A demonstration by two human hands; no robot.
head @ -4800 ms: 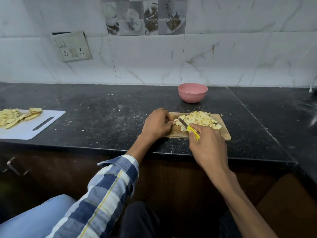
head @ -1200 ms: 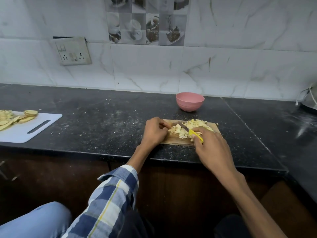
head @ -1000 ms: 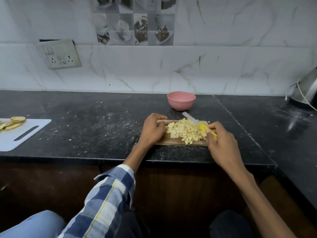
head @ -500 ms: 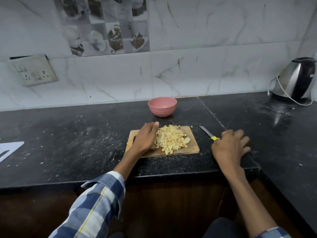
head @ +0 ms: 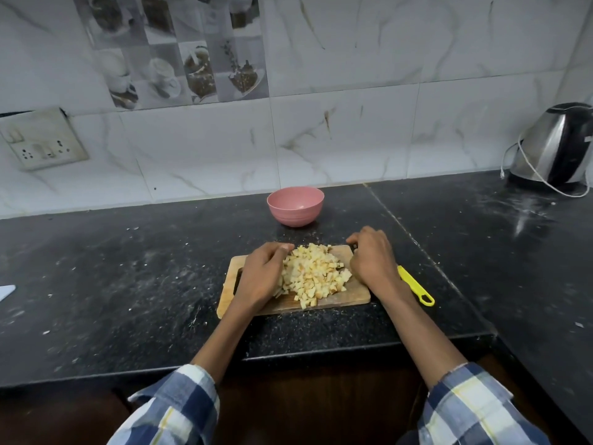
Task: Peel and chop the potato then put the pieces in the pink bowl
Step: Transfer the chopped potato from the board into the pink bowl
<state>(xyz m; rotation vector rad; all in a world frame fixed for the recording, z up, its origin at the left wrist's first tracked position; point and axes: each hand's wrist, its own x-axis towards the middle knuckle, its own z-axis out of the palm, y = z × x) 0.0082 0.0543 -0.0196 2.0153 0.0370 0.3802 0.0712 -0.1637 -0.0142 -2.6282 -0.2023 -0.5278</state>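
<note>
A heap of diced potato pieces [head: 313, 274] lies on the wooden chopping board [head: 349, 298] near the counter's front edge. My left hand [head: 261, 276] rests on the board, cupped against the left side of the heap. My right hand [head: 372, 258] is cupped against the heap's right side, its fingers bent over the board's far right corner. The yellow-handled knife [head: 414, 285] lies on the counter just right of the board, partly hidden under my right wrist; neither hand holds it. The pink bowl [head: 295, 205] stands behind the board, with nothing visible inside it.
A steel electric kettle [head: 555, 149] with a white cord stands at the back right. A corner of a white cutting board [head: 6, 292] shows at the left edge. The black counter [head: 128, 268] is speckled with potato bits. A switch socket [head: 41, 146] is on the tiled wall.
My right hand laid the knife down on the counter to the right of the board and came back to the heap's right side. My left hand stayed against the heap. The view swung right.
</note>
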